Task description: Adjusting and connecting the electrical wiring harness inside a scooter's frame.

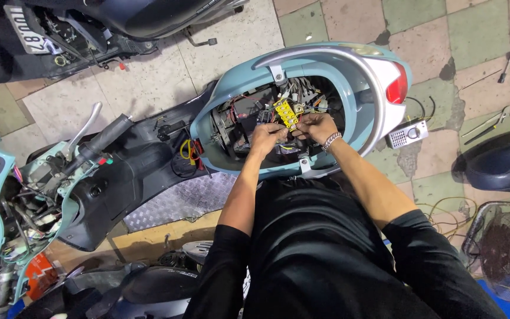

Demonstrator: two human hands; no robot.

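Pale blue scooter (240,82), glossy plastic shell, seat removed so the oval bay under it lies open; a curved silver grab rail (349,62) runs round the rear above a red tail light (398,87). Inside the bay: dark matte parts and a tangle of thin wires in red, yellow and black. Near the middle of the bay sits a small yellow block (285,112), rectangular, hard plastic by the look, with rows of small metal spots on its face; it stands tilted, upper end toward the front of the bay. Left hand (265,139) is at the lower end of the block, fingers curled in close and pinched on something small there; whether that is a wire or the block's edge, I cannot tell. Right hand (316,125) is just beside the block's lower right, fingers bent and drawn together on its end, a metal link bracelet (330,140) on the wrist. Both sleeves are black, pushed above the elbow. Footboard is ribbed grey metal plate (175,204). The front panel is off, bare wiring showing by the black handlebar grip (104,137) and silver brake lever (84,127). Floor is worn square tiles in dull pink, green and grey, cracked in places. On the floor right of the tail light lies a small grey box (407,133) with a dial; farther right, a few hand tools and a wire-guard fan (503,251).
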